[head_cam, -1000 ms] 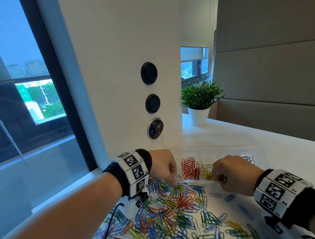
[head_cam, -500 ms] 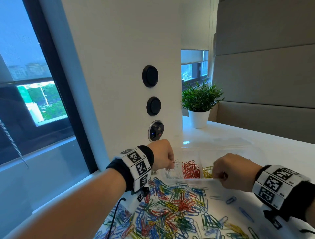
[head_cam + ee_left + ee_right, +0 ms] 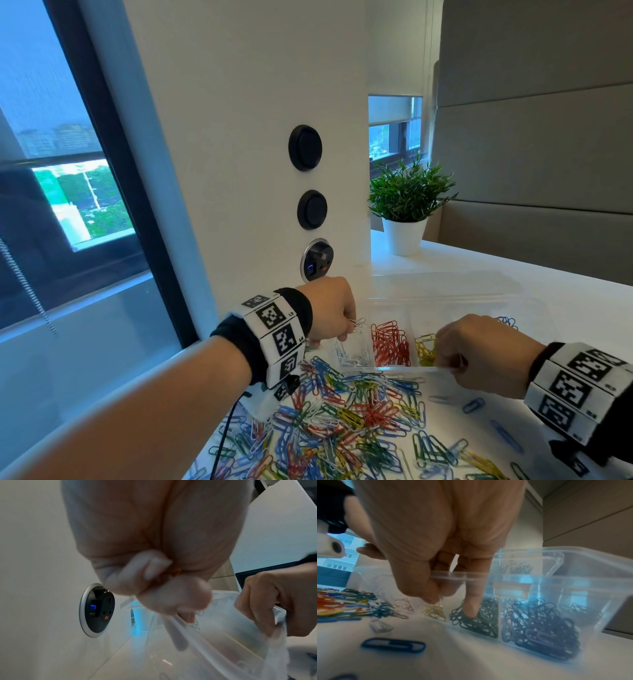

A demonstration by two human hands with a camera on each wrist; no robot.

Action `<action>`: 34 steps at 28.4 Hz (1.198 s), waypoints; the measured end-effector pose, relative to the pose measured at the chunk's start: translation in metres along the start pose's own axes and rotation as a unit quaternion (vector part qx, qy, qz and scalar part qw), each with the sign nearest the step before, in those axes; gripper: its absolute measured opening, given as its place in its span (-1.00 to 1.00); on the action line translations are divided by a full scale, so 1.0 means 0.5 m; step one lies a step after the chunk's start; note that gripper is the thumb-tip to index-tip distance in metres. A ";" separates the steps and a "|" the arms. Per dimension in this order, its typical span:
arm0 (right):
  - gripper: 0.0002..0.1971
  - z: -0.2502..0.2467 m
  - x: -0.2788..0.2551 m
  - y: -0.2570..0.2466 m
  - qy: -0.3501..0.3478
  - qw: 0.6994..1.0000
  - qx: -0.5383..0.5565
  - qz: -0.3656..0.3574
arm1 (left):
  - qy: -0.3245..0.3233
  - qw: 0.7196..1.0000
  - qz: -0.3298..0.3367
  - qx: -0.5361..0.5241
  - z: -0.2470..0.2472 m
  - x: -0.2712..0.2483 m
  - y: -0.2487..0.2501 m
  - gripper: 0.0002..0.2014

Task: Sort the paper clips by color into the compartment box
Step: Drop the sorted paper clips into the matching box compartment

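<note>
A clear compartment box [image 3: 407, 368] stands behind a mixed pile of coloured paper clips [image 3: 346, 414]. Its compartments hold white clips [image 3: 352, 358], red clips [image 3: 390, 346] and yellow clips [image 3: 426, 347]; the right wrist view also shows green clips [image 3: 481, 620] and blue clips [image 3: 539, 630]. My left hand [image 3: 349, 325] pinches a few white clips [image 3: 358, 322] just above the white compartment. My right hand [image 3: 452, 363] grips the box's front rim [image 3: 452, 576], with one finger [image 3: 471, 607] down among the green clips.
A wall column with a round power socket [image 3: 317, 259] rises just behind my left hand. A potted plant [image 3: 407, 205] stands at the back of the white table [image 3: 565, 301]. Loose blue clips [image 3: 472, 405] lie near my right wrist. A cable [image 3: 222, 435] runs from my left wristband.
My left hand rose from the pile with white clips and moved back over the leftmost compartment. My right hand kept its hold on the box rim.
</note>
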State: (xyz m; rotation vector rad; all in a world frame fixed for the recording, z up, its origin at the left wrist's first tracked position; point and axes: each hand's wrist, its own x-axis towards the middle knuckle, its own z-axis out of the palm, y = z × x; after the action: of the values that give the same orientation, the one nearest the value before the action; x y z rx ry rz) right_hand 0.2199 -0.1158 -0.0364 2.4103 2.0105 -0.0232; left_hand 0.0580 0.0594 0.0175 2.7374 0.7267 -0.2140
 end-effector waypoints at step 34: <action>-0.77 -0.006 -0.006 -0.011 0.003 1.000 -0.001 -0.010 | -0.172 0.977 0.032 0.123 0.011 -0.026 0.035 -0.50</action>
State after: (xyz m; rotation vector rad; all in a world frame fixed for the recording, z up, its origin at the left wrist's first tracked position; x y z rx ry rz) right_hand 0.2141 -0.1179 -0.0335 2.3922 2.0373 -0.0141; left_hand 0.0555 0.0370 0.0193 2.8330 0.5464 -0.7877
